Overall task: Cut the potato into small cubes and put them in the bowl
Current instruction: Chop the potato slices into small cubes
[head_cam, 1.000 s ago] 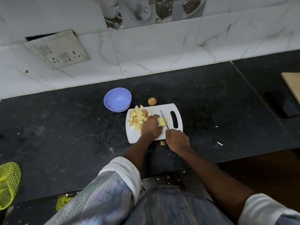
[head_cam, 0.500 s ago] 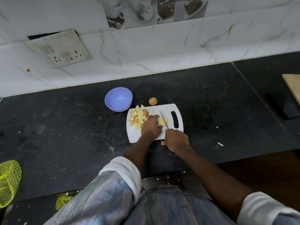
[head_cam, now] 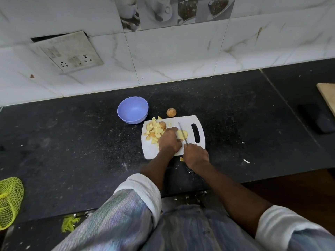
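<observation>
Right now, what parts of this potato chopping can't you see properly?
All from the head view:
- Knife: handle buried inside the right hand.
- Potato piece: the left hand covers its near side.
- Potato cubes: too small and heaped to count.
- Yellow mesh bag: cut off by the left edge.
- Wooden board: cut off by the right edge.

Matt white plastic cutting board (head_cam: 154, 151) on speckled black stone counter (head_cam: 72, 142) (dusty), glossy marbled wall tiles (head_cam: 172, 55)
</observation>
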